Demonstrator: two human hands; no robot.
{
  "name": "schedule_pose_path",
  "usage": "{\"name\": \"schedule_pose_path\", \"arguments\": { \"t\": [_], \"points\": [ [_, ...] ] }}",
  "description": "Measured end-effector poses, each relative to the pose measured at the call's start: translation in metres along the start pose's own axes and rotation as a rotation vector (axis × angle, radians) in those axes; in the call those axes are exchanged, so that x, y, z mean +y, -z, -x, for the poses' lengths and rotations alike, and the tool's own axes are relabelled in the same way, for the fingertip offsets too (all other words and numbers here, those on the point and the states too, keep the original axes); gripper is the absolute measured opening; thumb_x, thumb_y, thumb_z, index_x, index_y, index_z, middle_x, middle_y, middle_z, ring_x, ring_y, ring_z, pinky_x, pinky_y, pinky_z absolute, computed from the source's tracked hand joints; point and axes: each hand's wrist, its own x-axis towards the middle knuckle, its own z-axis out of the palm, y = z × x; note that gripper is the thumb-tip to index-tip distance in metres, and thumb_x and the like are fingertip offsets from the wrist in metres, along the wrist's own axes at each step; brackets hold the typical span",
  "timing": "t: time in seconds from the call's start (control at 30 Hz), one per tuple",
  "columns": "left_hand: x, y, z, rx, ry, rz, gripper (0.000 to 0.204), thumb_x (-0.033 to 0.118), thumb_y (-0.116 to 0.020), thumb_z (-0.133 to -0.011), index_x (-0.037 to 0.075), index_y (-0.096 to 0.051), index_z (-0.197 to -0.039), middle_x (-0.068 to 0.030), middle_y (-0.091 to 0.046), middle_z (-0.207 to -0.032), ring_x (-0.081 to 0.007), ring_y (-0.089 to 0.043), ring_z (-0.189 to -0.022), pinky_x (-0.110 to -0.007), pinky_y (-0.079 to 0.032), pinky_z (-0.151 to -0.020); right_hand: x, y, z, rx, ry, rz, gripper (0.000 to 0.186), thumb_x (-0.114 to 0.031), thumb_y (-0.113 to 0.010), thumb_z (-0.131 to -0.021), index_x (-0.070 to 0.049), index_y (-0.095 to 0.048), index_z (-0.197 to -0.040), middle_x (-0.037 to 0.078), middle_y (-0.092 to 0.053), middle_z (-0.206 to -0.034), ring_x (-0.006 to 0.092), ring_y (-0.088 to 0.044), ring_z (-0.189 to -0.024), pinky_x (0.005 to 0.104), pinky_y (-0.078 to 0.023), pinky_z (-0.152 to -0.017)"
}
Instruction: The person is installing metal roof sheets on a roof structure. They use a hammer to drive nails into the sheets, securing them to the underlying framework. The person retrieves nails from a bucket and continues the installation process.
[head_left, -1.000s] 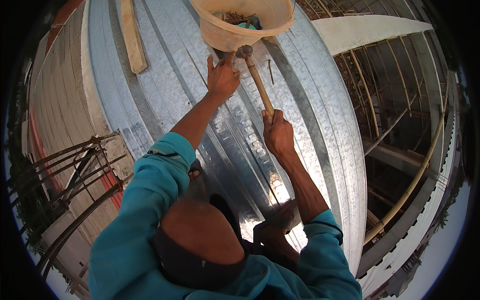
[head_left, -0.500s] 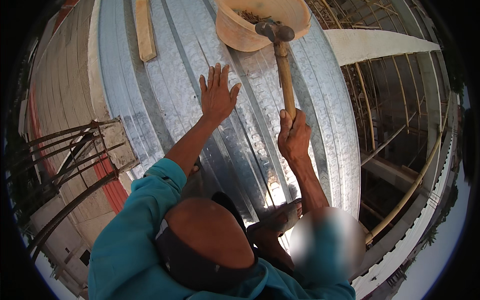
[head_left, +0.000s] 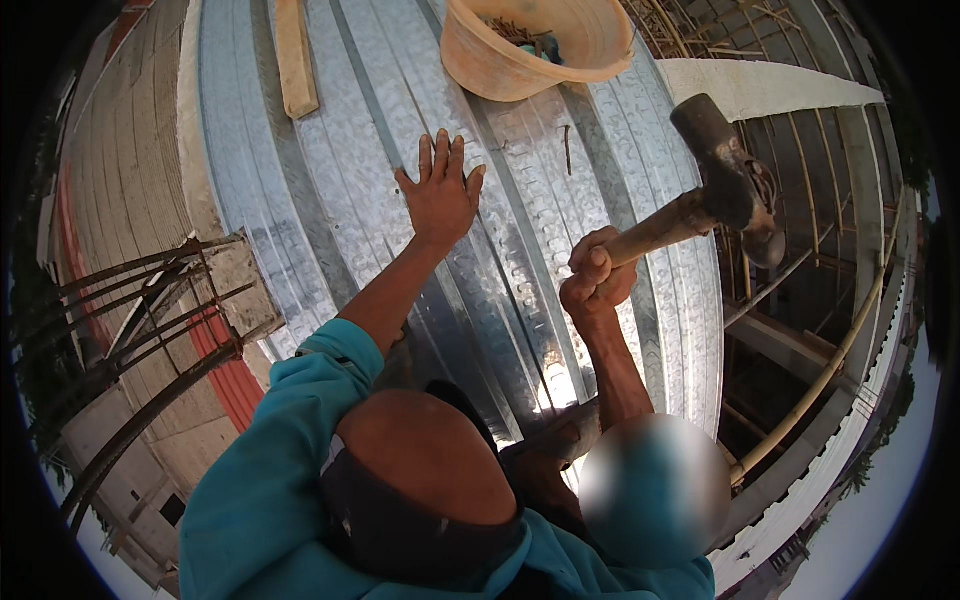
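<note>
Seen from above through a round fisheye, a person in teal sleeves (head_left: 290, 410) works over a silvery ribbed metal sheet (head_left: 360, 190) that fills the middle. At 11 o'clock from the centre, the left hand (head_left: 440, 205) is spread wide and holds nothing, palm down over the sheet; whether it presses on the metal, I cannot tell. Nearly at 3 o'clock, the right hand (head_left: 598, 275) is closed around the wooden handle of a hammer (head_left: 725, 185), whose dark, heavy head is at 2 o'clock, lifted clear of the sheet. At 1 o'clock, between the hands and farther up, a thin dark nail (head_left: 567, 150) lies on the metal. Just past 12 o'clock stands an orange-tan tub (head_left: 495, 75) with a heap of nails (head_left: 507, 28) inside. A wooden strip (head_left: 294, 60) lies near 11 o'clock, rusty steel bars (head_left: 150, 280) jut out at 9, and a bamboo pole (head_left: 830, 385) curves between 3 and 4.
</note>
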Motion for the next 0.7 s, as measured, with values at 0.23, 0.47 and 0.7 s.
{"name": "schedule_pose_path", "arguments": {
  "t": [0.23,0.47,0.7],
  "points": [
    [0.001,0.003,0.002,-0.032,0.013,-0.016,0.058,0.045,-0.052,-0.103,0.009,-0.049,-0.149,-0.0144,-0.041,-0.160,-0.0353,-0.031,-0.151,-0.076,-0.027,-0.107,0.035,-0.014,0.002,-0.402,-0.336,0.533,0.037,-0.032,-0.054,-0.105,0.004,-0.051,-0.095,0.031,-0.062,-0.065,0.0493,-0.066,-0.062,0.0571,-0.051,-0.055],
    [0.001,-0.001,0.006,-0.065,0.020,0.019,0.059,0.046,-0.050,-0.104,0.011,-0.048,-0.150,-0.0128,-0.038,-0.162,-0.0339,-0.028,-0.153,-0.076,-0.024,-0.108,-0.001,-0.011,-0.001,-0.121,-0.184,0.152,0.033,-0.029,-0.054,-0.105,0.003,-0.051,-0.098,0.026,-0.064,-0.067,0.0467,-0.066,-0.061,0.0523,-0.050,-0.053],
    [0.001,0.001,-0.001,-0.021,0.012,-0.001,0.059,0.045,-0.053,-0.103,0.010,-0.049,-0.149,-0.0134,-0.040,-0.161,-0.0350,-0.031,-0.151,-0.076,-0.026,-0.107,0.013,-0.012,0.001,-0.371,-0.308,0.402,0.036,-0.032,-0.055,-0.106,0.003,-0.053,-0.097,0.025,-0.063,-0.066,0.0428,-0.064,-0.055,0.0515,-0.047,-0.050]
  ]
}}
